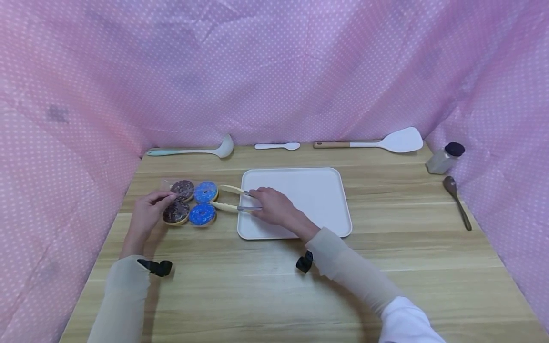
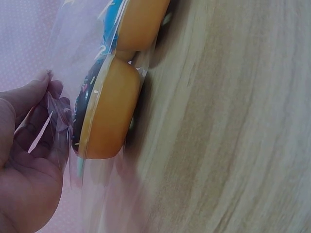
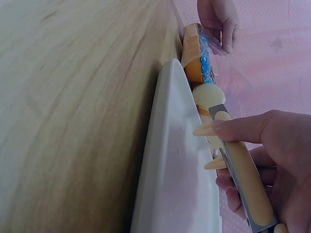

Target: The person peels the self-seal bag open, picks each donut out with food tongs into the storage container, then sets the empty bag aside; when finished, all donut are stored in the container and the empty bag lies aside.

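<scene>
Four doughnuts lie in a clear plastic bag (image 2: 73, 73) on the wooden table: two chocolate ones (image 1: 183, 189) (image 1: 176, 212) and two blue ones (image 1: 206, 191) (image 1: 202, 214). My left hand (image 1: 147, 213) pinches the bag's left edge beside the chocolate doughnuts (image 2: 104, 114). My right hand (image 1: 274, 206) grips cream-coloured tongs (image 1: 233, 199) over the left edge of a white tray (image 1: 317, 190). The tong tips spread apart next to the blue doughnuts (image 3: 204, 60), touching nothing that I can make out.
Along the back edge lie a ladle (image 1: 193, 151), a small white spoon (image 1: 278, 146) and a white spatula (image 1: 377, 142). At the right stand a jar with a dark lid (image 1: 445, 158) and a metal spoon (image 1: 458, 202). Pink dotted cloth surrounds the table.
</scene>
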### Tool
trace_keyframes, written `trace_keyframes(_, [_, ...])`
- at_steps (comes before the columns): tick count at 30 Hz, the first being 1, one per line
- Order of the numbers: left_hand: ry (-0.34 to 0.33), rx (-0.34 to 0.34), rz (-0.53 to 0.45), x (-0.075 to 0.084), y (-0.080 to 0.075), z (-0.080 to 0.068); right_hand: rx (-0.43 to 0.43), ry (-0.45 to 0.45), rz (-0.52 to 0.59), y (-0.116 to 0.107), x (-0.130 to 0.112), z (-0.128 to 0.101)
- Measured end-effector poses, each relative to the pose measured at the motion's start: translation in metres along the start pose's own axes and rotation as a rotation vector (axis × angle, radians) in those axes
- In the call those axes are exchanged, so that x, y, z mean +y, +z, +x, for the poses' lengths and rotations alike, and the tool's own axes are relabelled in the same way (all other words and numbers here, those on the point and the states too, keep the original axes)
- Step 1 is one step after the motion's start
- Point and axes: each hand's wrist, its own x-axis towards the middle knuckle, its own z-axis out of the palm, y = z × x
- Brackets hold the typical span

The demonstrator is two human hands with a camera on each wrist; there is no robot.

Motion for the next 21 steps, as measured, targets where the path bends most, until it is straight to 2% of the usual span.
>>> trace_keyframes(8, [-0.015,0.008,0.007,0.0014,0.0036,0.0028,0.015,0.005,-0.057,0.0013,-0.0031,0.0022])
trace_keyframes(16, [-0.008,0.007,0.004,0.0013,0.0067,0.0034,-0.010,0.008,-0.056,-0.0001,-0.0045,0.0044])
trace_keyframes(21, [-0.023,0.003,-0.003,0.0014,0.0061,0.0029,0.004,-0.009,-0.062,-0.0002,-0.0046,0.0038])
